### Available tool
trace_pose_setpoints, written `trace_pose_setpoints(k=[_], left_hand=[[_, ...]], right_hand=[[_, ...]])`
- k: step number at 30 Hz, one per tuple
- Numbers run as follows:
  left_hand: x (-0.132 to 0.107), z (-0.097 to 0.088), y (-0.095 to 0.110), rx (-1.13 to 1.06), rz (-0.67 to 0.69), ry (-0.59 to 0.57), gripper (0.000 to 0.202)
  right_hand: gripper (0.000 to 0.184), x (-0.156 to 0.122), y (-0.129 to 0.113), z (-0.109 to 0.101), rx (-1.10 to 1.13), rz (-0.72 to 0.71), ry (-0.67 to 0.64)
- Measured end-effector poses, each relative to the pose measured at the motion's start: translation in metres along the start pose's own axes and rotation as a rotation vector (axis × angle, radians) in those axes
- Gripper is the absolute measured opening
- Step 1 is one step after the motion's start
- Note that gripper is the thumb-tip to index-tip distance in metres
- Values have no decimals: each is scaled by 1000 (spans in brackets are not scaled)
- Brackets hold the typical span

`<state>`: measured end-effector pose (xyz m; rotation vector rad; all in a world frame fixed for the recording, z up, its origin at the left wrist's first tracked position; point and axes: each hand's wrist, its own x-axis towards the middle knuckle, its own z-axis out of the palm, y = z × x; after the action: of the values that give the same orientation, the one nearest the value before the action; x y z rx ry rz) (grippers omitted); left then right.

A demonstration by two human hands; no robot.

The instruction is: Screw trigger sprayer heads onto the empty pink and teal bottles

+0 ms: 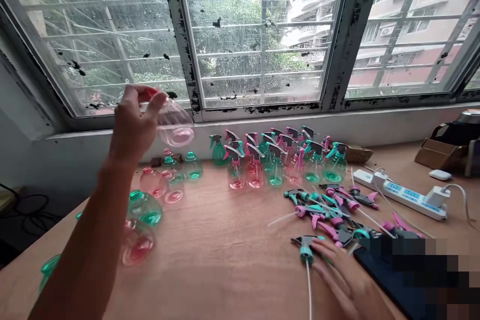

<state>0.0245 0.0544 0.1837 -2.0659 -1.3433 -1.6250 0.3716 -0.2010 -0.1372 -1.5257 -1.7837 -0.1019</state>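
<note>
My left hand (pixel 133 122) is raised in front of the window, its fingers closed round a clear pink bottle (pixel 174 125) without a top, held on its side. My right hand (pixel 347 280) rests low on the table with fingers spread, touching a teal and black spray trigger head (pixel 305 250) whose white dip tube points toward me. A pile of loose pink and teal trigger heads (pixel 333 210) lies just beyond that hand.
Several assembled pink and teal spray bottles (pixel 277 162) stand in rows under the window sill. Open bottles without tops (pixel 150 205) lie at the left of the wooden table (pixel 225 255). A white power strip (pixel 405 195) and cardboard boxes (pixel 442 152) sit at the right.
</note>
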Motion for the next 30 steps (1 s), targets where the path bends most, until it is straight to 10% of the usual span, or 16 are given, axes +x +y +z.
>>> trace_pose_setpoints(k=[5, 12, 25, 30], left_hand=[[-138, -38, 40, -132, 2, -280, 28], [-290, -33, 43, -267, -213, -549, 28], [-339, -8, 25, -316, -247, -510, 33], [-356, 4, 17, -370, -238, -639, 128]], right_hand=[[35, 1, 21, 2, -247, 8, -51], [51, 30, 43, -3, -676, 354, -279], [41, 89, 47, -33, -518, 450, -518], [57, 93, 30, -76, -262, 403, -535]])
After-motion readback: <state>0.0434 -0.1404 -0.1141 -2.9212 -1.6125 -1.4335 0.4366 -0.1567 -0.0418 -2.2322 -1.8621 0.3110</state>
